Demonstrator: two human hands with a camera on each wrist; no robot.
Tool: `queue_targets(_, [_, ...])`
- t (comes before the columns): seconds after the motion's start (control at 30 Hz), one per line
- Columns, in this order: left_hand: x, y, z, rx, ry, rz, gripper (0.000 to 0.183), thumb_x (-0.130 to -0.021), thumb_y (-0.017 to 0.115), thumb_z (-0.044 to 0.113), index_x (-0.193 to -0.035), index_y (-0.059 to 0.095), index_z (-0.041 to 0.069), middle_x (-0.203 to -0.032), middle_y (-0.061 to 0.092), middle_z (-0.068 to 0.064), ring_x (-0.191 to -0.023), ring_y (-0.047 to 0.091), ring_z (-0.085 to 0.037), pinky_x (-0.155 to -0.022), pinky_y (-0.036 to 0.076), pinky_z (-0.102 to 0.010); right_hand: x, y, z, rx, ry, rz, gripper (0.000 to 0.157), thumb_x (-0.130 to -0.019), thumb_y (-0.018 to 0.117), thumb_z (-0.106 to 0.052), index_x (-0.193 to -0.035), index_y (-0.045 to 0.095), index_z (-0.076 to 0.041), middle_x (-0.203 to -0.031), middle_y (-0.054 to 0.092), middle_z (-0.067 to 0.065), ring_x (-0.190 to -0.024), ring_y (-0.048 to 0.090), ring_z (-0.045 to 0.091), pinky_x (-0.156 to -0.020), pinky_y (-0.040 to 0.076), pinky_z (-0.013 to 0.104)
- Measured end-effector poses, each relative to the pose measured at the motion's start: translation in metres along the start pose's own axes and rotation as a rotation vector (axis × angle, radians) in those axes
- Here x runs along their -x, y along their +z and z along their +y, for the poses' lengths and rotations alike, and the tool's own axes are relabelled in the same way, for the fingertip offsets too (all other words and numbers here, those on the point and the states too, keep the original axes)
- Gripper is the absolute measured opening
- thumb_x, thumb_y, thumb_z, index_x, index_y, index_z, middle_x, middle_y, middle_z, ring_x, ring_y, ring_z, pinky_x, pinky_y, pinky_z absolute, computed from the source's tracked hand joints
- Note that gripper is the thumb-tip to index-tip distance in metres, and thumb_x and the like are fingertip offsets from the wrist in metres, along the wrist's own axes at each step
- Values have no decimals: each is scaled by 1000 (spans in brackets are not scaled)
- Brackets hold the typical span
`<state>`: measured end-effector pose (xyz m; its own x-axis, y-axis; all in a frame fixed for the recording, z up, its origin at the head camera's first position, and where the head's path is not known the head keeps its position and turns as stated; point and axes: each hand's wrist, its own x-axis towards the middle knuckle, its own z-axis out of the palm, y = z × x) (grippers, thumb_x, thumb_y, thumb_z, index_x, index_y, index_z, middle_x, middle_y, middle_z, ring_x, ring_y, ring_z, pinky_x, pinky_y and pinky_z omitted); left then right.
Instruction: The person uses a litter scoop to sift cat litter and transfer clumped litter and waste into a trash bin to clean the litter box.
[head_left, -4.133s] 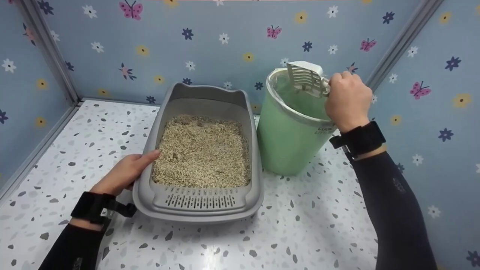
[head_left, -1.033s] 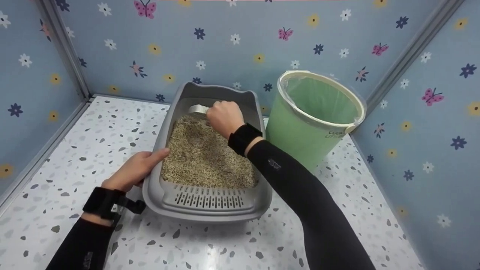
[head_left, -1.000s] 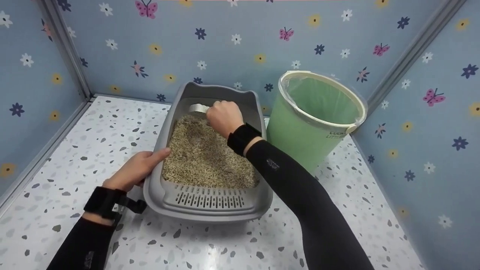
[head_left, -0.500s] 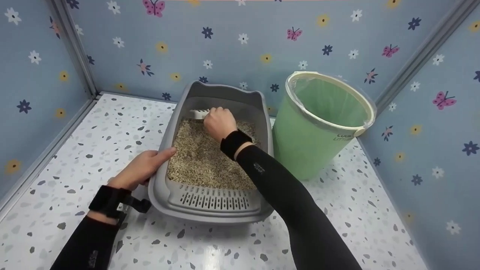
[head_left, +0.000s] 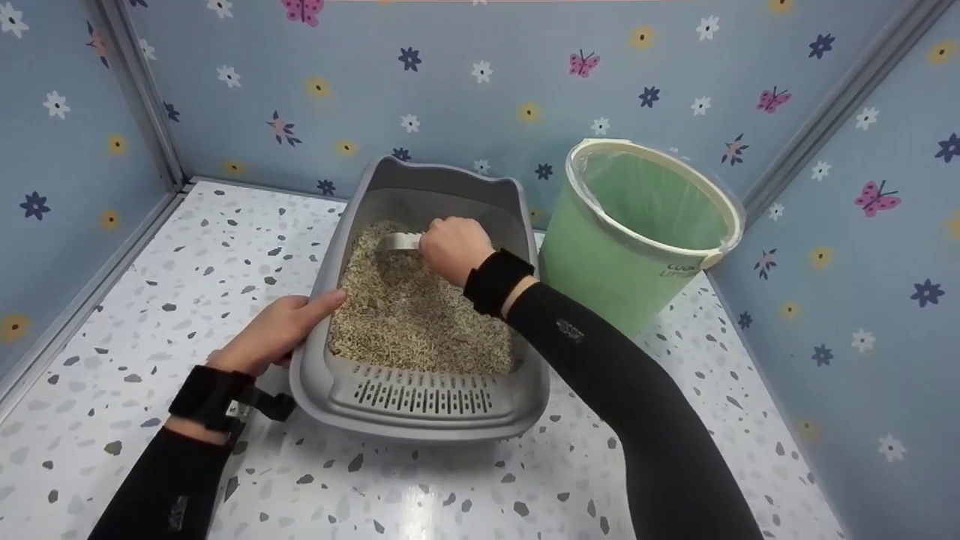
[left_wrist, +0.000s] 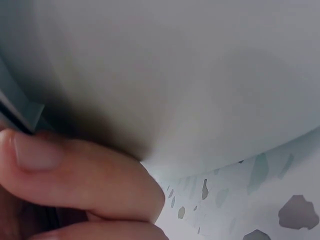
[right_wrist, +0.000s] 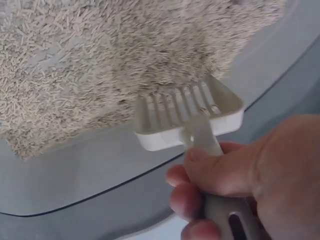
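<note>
A grey litter box with a slotted front ledge holds pale pellet litter. On its left rim, my left hand grips with the thumb over the top; the left wrist view has curled fingers beneath the rim, against the outer wall. My right hand holds a white slotted litter scoop toward the back of the box. Seen from the right wrist, thumb and fingers wrap the grey handle, and the scoop head tips into the litter, with a few pellets on its slots.
A green bin with a cream rim and clear liner stands close to the right of the box. Flower-patterned walls enclose the back and sides of the speckled white surface.
My right hand has gone from over the bin, scoop in hand, to the litter box. Over the last half second the scoop has come slightly nearer through the litter. The left hand stays on the rim.
</note>
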<state>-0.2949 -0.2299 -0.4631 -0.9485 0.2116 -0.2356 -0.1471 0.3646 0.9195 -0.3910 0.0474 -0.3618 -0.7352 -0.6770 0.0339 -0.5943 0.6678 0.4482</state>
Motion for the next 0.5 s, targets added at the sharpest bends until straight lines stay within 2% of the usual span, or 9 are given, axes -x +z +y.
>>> queue_targets(0.13, [-1, 0, -1, -1, 1, -9, 85, -110, 49, 75, -132, 60, -6, -89, 76, -12, -64, 73, -21, -53, 61, -34, 25, -6, -4, 3, -67, 27, 32, -115, 61, -10, -87, 76, -8, -89, 75, 13, -77, 74, 28, -67, 67, 45])
queue_targets(0.23, [-1, 0, 0, -2, 7, -3, 85, -109, 49, 75, -133, 60, -6, -89, 77, -13, -64, 73, -21, -53, 61, -33, 46, -10, -9, -2, -104, 66, 35, -110, 63, -4, -75, 67, -10, -83, 73, 10, -70, 72, 25, -59, 65, 44])
queue_targets(0.33, [0, 0, 2, -9, 12, 5, 87, -109, 50, 76, -133, 59, -6, -89, 76, -12, -64, 73, -20, -53, 61, -33, 66, -17, -14, -7, -119, 71, 40, -109, 64, -6, -70, 55, -12, -82, 72, 7, -64, 65, 20, -54, 63, 41])
queue_targets(0.5, [-1, 0, 2, -2, 9, 0, 87, -108, 50, 77, -131, 59, -6, -86, 76, -11, -61, 71, -19, -50, 58, -30, 97, -32, -15, 2, -153, 51, 36, -109, 67, -11, -73, 65, -12, -80, 69, 4, -62, 54, 16, -52, 61, 36])
